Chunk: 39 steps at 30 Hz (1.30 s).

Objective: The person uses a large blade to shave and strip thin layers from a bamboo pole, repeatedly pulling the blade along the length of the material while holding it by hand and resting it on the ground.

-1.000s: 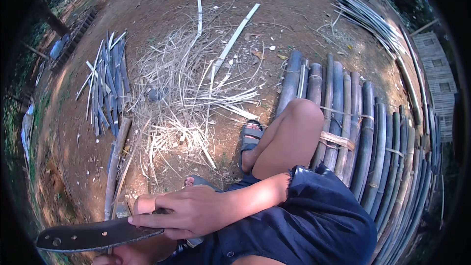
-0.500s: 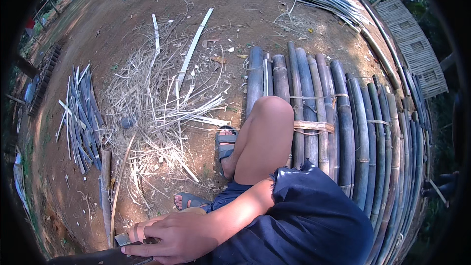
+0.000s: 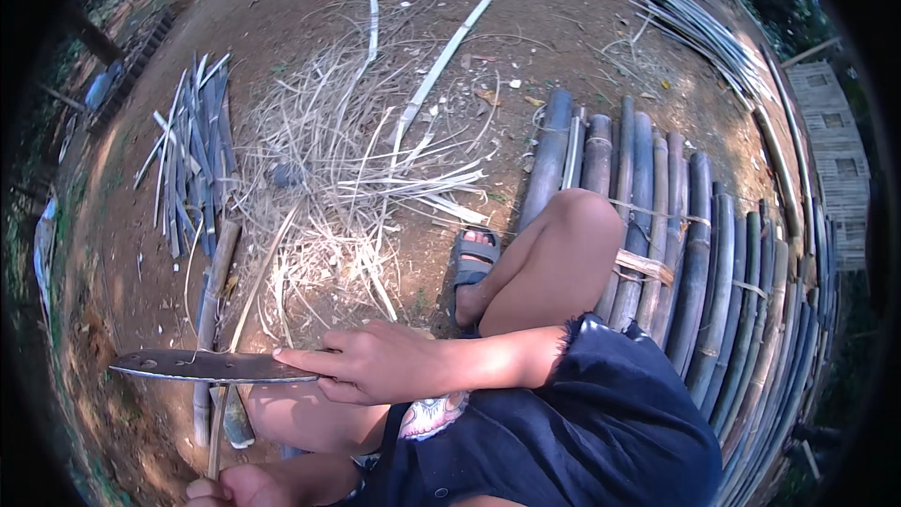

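My right hand (image 3: 375, 361) grips a broad dark knife (image 3: 206, 366), its forefinger laid along the blade. The handle is hidden in the fist. The blade lies nearly level, tip to the left, across a thin bamboo strip (image 3: 218, 427). At the lower edge my left hand (image 3: 246, 486) is closed on the strip's near end. Beyond the blade the strip runs up toward a heap of pale shavings (image 3: 328, 263). A thin curl rises from the blade where it meets the strip.
Dark split bamboo slats (image 3: 197, 160) are piled at left, near a bamboo pole (image 3: 221, 268). To my right stretches a platform of bamboo poles (image 3: 694, 253). Thin strips (image 3: 699, 28) lie at the far right. My sandalled foot (image 3: 476, 258) rests beside the shavings.
The knife and my right hand have come up from the lower edge into fuller view. My left hand and the strip it holds now show below the blade. The whole view has shifted.
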Each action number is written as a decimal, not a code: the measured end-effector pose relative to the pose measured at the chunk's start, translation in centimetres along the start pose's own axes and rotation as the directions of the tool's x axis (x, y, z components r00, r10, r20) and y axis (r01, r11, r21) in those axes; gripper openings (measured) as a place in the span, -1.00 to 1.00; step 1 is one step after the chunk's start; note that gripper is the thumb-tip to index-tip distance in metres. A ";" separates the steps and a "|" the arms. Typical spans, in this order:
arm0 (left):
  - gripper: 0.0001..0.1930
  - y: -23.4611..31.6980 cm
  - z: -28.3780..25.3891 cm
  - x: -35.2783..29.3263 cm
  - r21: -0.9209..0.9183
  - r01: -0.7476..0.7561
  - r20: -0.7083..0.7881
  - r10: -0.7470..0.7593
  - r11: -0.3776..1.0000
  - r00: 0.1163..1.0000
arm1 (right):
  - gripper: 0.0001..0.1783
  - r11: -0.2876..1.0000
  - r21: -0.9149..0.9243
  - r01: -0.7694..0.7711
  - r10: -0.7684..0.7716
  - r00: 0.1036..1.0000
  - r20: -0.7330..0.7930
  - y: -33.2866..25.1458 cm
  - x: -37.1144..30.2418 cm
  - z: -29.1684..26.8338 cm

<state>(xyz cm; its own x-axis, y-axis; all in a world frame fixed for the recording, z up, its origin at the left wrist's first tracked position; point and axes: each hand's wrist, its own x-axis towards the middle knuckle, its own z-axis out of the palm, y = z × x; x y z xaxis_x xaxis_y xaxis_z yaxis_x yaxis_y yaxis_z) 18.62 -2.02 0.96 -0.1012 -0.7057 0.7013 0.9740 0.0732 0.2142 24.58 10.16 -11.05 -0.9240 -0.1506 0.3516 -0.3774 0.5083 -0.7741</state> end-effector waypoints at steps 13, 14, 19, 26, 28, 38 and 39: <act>-0.75 0.7 -7.3 1.6 -0.064 0.071 0.378 -0.042 0.995 0.925 | -0.49 0.965 -0.117 -0.233 0.234 0.972 -0.008 9.3 1.2 2.9; -0.75 0.7 -7.2 1.4 -0.069 0.058 0.358 -0.030 0.996 0.933 | -0.46 0.983 -0.088 -0.164 0.164 0.986 -0.008 8.7 1.4 2.7; -0.62 1.1 -6.7 1.9 -0.060 0.153 0.398 -0.117 0.986 0.910 | -0.31 0.984 -0.057 0.172 -0.172 0.985 0.000 5.7 2.3 1.7; -0.75 1.0 -7.2 2.5 -0.056 0.194 0.444 -0.149 0.979 0.883 | -0.58 0.867 -0.130 -0.481 0.492 0.868 0.068 20.4 3.0 4.4; -0.81 0.8 -7.8 2.8 -0.046 0.171 0.449 -0.133 0.984 0.884 | -0.59 0.894 -0.081 -0.440 0.444 0.894 0.049 17.5 2.8 3.9; -0.64 1.9 -6.5 16.5 -0.174 0.362 0.491 -0.238 0.916 0.838 | -0.36 0.997 0.034 0.070 -0.066 0.994 -0.092 5.6 3.7 2.9; -0.62 2.7 -6.4 20.0 -0.070 0.271 0.509 -0.199 0.960 0.838 | -0.36 0.996 0.044 0.082 -0.077 0.990 -0.119 5.0 3.5 2.9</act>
<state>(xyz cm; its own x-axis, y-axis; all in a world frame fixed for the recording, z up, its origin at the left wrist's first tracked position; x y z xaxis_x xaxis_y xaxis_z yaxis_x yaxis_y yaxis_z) 20.48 -20.42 11.20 -0.3815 -0.2470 0.8908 0.9220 -0.1703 0.3477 19.34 9.68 -15.22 -0.8783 -0.0868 0.4702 -0.4546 0.4565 -0.7648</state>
